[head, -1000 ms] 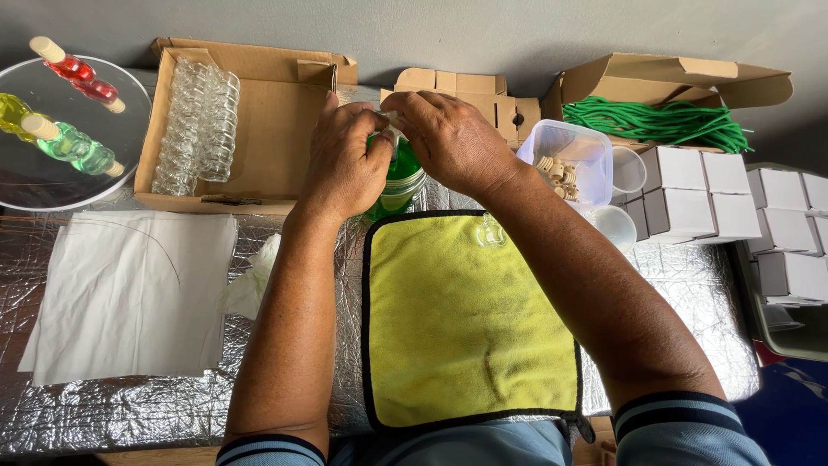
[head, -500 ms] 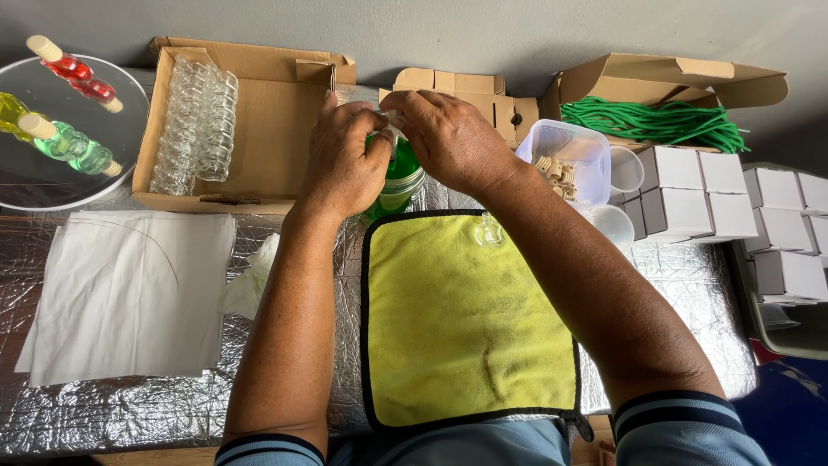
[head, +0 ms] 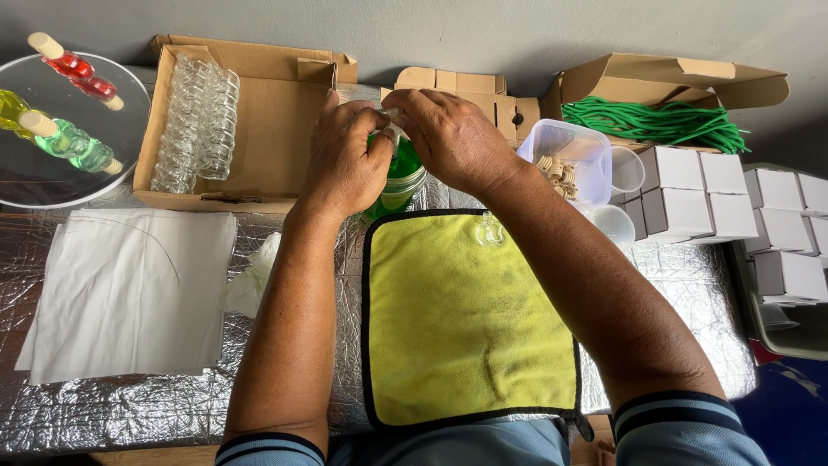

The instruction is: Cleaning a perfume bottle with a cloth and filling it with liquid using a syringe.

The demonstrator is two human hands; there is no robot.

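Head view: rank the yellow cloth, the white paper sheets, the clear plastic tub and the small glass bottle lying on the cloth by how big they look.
1. Yellow cloth, though the arms cover part of it.
2. White paper sheets, close behind; nearly alike, so this order is unsure.
3. Clear plastic tub.
4. Small glass bottle, by far the smallest.

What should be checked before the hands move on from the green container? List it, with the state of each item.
1. Left hand on the green liquid container: ok, it wraps the container's left side.
2. Right hand at the container's top: ok, fingertips pinch a small pale piece there; what the piece is, cannot tell.
3. Container upright: cannot tell, the hands hide most of it.
4. Yellow black-edged cloth in front: ok, flat, with a small clear glass bulb on its far edge.
5. Clear plastic tub of small beige pieces: ok, open beside the right hand.
6. Spills on the silver foil cover: cannot tell.
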